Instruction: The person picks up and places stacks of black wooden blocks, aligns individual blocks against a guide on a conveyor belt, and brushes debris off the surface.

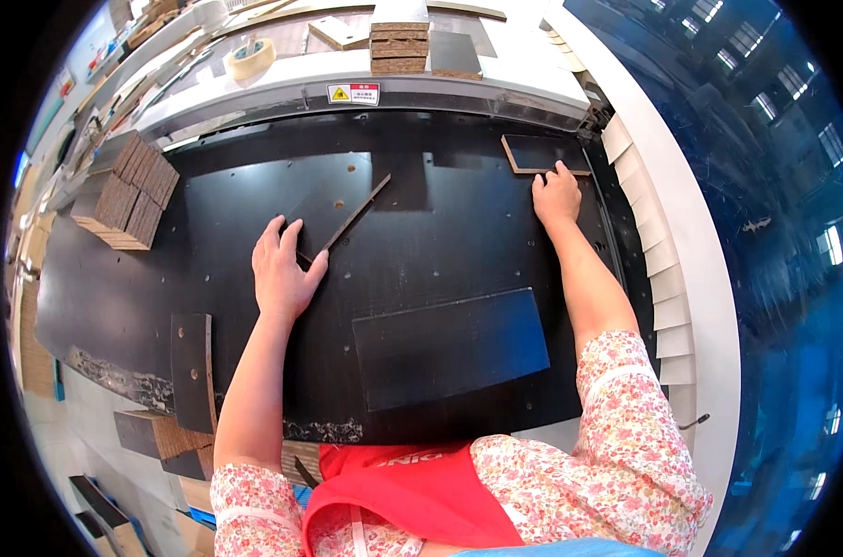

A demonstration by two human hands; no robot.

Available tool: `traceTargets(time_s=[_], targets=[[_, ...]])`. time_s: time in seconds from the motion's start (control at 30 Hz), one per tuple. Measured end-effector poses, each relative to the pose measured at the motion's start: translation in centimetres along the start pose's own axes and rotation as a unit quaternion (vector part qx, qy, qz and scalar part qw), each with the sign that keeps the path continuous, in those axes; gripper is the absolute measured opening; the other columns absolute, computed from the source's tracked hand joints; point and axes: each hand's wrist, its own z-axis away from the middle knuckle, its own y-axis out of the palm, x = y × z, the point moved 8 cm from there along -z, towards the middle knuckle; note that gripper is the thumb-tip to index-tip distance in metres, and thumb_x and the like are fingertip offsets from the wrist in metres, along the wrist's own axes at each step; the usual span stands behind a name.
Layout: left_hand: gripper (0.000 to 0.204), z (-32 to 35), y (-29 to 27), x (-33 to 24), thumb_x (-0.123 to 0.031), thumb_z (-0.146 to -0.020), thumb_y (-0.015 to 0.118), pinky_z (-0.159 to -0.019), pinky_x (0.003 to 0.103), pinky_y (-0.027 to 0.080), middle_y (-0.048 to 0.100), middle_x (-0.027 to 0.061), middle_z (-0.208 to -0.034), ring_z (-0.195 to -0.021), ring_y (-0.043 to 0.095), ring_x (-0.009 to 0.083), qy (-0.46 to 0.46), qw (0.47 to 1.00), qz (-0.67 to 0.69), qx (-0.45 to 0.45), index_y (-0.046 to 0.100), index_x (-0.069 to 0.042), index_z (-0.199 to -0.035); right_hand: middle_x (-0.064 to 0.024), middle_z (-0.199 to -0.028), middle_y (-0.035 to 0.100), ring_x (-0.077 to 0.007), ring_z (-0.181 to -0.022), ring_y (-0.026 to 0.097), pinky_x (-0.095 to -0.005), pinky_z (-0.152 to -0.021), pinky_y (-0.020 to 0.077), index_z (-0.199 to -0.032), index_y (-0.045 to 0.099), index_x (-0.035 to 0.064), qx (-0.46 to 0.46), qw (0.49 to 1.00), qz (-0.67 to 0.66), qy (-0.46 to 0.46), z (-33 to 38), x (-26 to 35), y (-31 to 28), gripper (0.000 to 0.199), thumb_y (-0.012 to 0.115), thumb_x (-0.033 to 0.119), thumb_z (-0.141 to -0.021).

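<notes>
On the black work surface [254, 200], the left hand [285, 267] lies flat with its fingers spread and loosely together, pinching nothing, its fingertips touching the near end of a thin dark strip [355, 217] that runs away diagonally toward the upper right. Farther right, the right hand [556, 195] is stretched out with its fingertips pressed on the near edge of a small dark rectangular panel [542, 153] lying close to the machine's white rail [496, 88], holding it down rather than gripping it. Nearer the body, a larger dark rectangular panel [449, 348] lies flat between the two forearms, while a stack of brown corrugated pieces [129, 190] sits well apart at the left.
</notes>
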Motion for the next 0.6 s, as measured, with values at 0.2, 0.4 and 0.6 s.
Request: traceTargets(time_s=[0.2,0.4,0.6], targets=[[0.059,-0.1,-0.2,-0.2,-0.030,-0.081,0.072,-0.111,0.045,0.033,0.044,0.0150,-0.144,-0.132,0.043,0.0349,-0.013,1.000,-0.016,0.018,0.054,-0.007,-0.132,-0.0198,-0.135,0.055,-0.0350,-0.119,0.056,-0.0447,-0.100,0.0465,-0.100,0.072,-0.0040,-0.038,0.999,0.009,0.026,-4.7,-2.2,1.5,0.037,0.057,0.029,-0.092],[0.060,-0.4,0.3,-0.6,-0.029,-0.081,0.072,-0.111,0.046,0.032,0.044,0.0142,-0.144,-0.132,0.042,0.0351,0.000,0.999,-0.034,0.034,0.052,-0.009,-0.134,-0.0241,-0.136,0.056,-0.0385,-0.116,0.060,-0.0441,-0.098,0.0491,-0.095,0.073,-0.0050,-0.038,0.997,-0.011,0.059,-9.0,-5.4,3.4,0.036,0.054,0.025,-0.093],[0.062,-0.5,0.5,0.1,-0.033,-0.080,0.073,-0.112,0.046,0.031,0.042,0.0153,-0.145,-0.132,0.040,0.0358,-0.010,0.999,-0.026,0.037,0.053,-0.008,-0.133,-0.0267,-0.146,0.044,-0.0393,-0.126,0.051,-0.0460,-0.104,0.0421,-0.116,0.066,-0.0035,-0.019,0.993,-0.027,0.111,-8.8,-4.1,3.1,0.049,0.053,0.039,-0.095]])
